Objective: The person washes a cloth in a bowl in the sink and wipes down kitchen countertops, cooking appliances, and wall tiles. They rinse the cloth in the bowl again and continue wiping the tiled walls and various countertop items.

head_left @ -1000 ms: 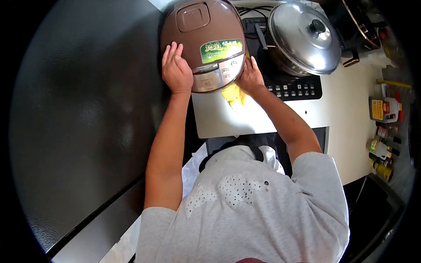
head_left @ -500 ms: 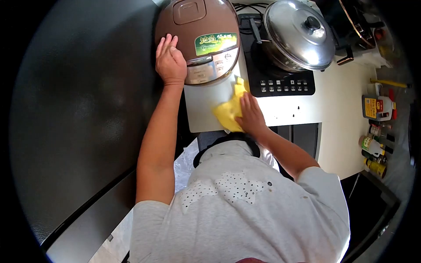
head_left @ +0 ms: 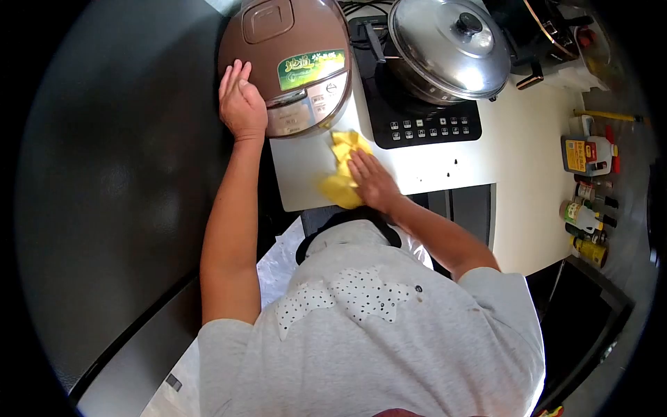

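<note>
My left hand [head_left: 243, 103] rests against the left front side of a brown rice cooker [head_left: 306, 31], its fingers stretched over the lid's edge. The cooker has a green label and a silver control panel, and it stands on the white countertop [head_left: 295, 174]. In front of it, my right hand [head_left: 375, 182] presses a crumpled yellow cloth [head_left: 342, 182] onto the counter near its front edge. The fingers lie over the cloth's right part, and its left part is smeared by motion.
Right of the cooker, a lidded steel pot [head_left: 451, 48] sits on a black induction cooktop [head_left: 424, 132]. Small dark specks lie on the counter before it. Several bottles [head_left: 587, 163] line the right wall. A large dark panel [head_left: 125, 153] rises along the left.
The whole view has shifted, so the counter and appliances appear farther left. My right hand and the cloth have moved slightly left, and the cloth is folded differently. My left hand stays on the cooker.
</note>
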Motion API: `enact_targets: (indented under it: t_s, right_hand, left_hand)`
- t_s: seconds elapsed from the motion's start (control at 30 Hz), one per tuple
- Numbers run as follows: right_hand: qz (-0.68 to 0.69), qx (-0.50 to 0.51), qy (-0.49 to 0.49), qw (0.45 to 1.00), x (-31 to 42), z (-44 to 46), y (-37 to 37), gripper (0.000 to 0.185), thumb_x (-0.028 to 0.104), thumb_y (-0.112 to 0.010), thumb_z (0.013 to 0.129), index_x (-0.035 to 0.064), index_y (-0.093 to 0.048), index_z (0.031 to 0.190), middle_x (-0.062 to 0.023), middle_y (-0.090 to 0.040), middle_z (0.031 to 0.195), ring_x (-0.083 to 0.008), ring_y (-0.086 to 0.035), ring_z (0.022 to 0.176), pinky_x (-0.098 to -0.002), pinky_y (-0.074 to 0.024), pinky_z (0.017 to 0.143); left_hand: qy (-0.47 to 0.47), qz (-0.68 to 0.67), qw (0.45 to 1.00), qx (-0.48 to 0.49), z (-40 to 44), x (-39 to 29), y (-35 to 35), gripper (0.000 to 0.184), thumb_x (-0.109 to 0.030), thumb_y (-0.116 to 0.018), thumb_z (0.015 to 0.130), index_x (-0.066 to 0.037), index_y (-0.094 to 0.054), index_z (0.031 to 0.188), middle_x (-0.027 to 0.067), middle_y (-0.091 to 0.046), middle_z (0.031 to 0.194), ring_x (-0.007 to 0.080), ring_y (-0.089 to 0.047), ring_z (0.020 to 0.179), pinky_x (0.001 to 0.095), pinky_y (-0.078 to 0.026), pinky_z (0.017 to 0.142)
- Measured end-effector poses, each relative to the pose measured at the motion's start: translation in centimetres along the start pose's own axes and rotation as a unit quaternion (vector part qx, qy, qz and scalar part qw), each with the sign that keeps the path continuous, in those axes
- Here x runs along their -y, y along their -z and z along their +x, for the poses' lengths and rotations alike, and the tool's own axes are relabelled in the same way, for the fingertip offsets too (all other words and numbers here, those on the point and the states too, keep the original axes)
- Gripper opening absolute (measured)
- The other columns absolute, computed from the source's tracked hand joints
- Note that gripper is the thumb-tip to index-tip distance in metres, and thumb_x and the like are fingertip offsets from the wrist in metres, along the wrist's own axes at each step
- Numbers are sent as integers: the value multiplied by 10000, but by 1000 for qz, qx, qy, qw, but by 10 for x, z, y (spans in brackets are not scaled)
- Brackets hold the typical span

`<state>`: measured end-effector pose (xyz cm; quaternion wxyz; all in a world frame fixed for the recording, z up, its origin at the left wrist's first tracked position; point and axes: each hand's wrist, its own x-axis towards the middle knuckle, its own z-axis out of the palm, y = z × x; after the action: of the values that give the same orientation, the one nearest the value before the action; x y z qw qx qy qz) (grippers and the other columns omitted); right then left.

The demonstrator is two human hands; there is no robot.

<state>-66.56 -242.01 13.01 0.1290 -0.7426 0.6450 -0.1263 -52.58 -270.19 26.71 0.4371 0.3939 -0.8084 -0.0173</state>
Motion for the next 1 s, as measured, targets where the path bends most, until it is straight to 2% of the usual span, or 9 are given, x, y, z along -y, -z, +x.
enact_targets:
  t_s: [0.1, 0.17, 0.27, 0.3, 0.37, 0.43, 0.5, 0.7, 1.0]
  right_hand:
    - [-26, 95, -36, 994, -41, -55, 40, 706, 256, -640, 814, -32, -337, 1384, -165, -285, 1481, -301, -225, 1396, -399, -141, 1163]
    - [-40, 138, -127, 981, -76, -83, 54, 670, 275, -582, 859, -27, -318, 1395, -171, -252, 1493, -294, -206, 1405, -392, -132, 1164]
    - [-178, 108, -145, 967, -90, -99, 58, 604, 291, -417, 925, -46, -285, 1408, -214, -238, 1488, -313, -162, 1417, -409, -112, 1165]
    - [-276, 186, -171, 927, -70, -86, 64, 583, 234, -383, 926, -59, -265, 1415, -232, -225, 1490, -352, -141, 1417, -435, -105, 1162]
    - [-266, 289, -222, 893, -37, -56, 63, 593, 227, -374, 920, -65, -251, 1421, -244, -198, 1499, -378, -124, 1415, -453, -101, 1158]
    - [-169, 121, -291, 934, -24, -52, 33, 658, 335, -397, 919, -66, -252, 1421, -254, -202, 1492, -390, -126, 1411, -454, -102, 1157]
    - [-114, 62, -279, 952, -20, -55, 34, 731, 446, -387, 919, -68, -250, 1419, -261, -194, 1493, -389, -129, 1410, -454, -101, 1156]
    - [-184, 74, -302, 932, -84, -98, 53, 613, 451, -324, 958, 94, -277, 1454, -106, -276, 1506, -251, -144, 1432, -464, -72, 1154]
    - [-203, 58, -377, 902, -105, -106, 64, 700, 573, -356, 897, 130, -329, 1438, -101, -302, 1492, -245, -141, 1432, -516, -42, 1140]
  left_hand:
    - [14, 10, 1000, 12, -2, -1, 1, 385, -110, -358, 881, -26, -681, 1074, 132, -620, 1198, 296, -536, 1172, 374, -391, 1018]
    - [17, 7, 1000, 9, -1, -4, 3, 390, -113, -351, 885, -28, -679, 1078, 130, -619, 1201, 293, -534, 1177, 374, -386, 1023]
    - [-1, 2, 1000, 0, -3, 5, -2, 392, -113, -352, 880, -31, -678, 1081, 125, -618, 1204, 292, -532, 1181, 372, -381, 1028]
    - [-1, -5, 1000, 2, -4, 6, -1, 392, -113, -352, 880, -31, -678, 1081, 125, -618, 1204, 292, -532, 1181, 372, -381, 1028]
    - [-5, 21, 1000, 10, -3, 6, -2, 396, -110, -351, 872, -33, -678, 1083, 126, -619, 1203, 292, -533, 1182, 371, -379, 1030]
    - [-14, 22, 1000, 11, -3, 6, -2, 411, -115, -334, 875, -28, -676, 1088, 130, -617, 1206, 291, -530, 1185, 369, -375, 1035]
    - [1, 23, 1000, 18, -1, 1, 0, 419, -117, -324, 879, -21, -673, 1091, 131, -614, 1212, 293, -529, 1186, 368, -371, 1038]
    - [15, 16, 999, 42, -1, -2, 2, 444, -133, -272, 931, -12, -654, 1122, 125, -591, 1254, 280, -497, 1227, 364, -340, 1056]
    - [17, 28, 998, 46, -2, -2, 3, 443, -141, -280, 923, -14, -649, 1135, 121, -583, 1266, 281, -491, 1234, 366, -336, 1062]
